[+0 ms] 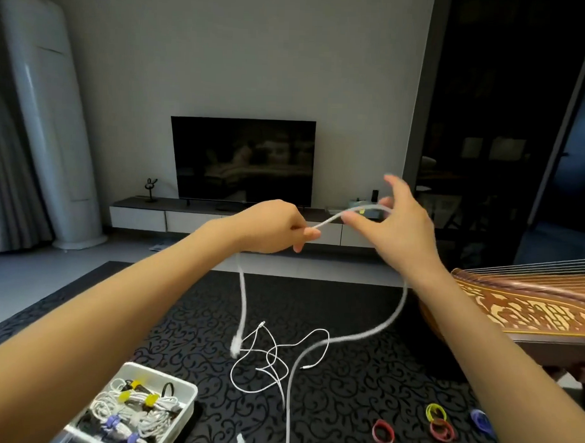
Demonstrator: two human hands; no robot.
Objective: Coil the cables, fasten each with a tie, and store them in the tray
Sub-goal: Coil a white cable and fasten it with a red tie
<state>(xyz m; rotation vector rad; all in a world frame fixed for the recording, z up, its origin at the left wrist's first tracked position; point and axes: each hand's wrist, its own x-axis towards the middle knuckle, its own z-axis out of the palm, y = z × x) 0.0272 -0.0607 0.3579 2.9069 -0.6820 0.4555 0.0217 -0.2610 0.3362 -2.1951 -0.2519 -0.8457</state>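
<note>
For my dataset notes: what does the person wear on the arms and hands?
Nothing visible. The left forearm and right forearm are bare, without sleeves. The left hand and right hand have no gloves, rings, watch or bracelet, though blur hides fine detail.

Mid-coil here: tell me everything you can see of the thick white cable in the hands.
The thick white cable is smooth, round, rubbery-looking and motion-blurred. The left hand pinches it; a short span rises across to the right hand, over its spread fingers. Below the left hand one end hangs free, ending in a blurred plug above the black patterned surface. From the right hand the rest droops in a long curve, then runs off the picture's bottom edge.
</note>
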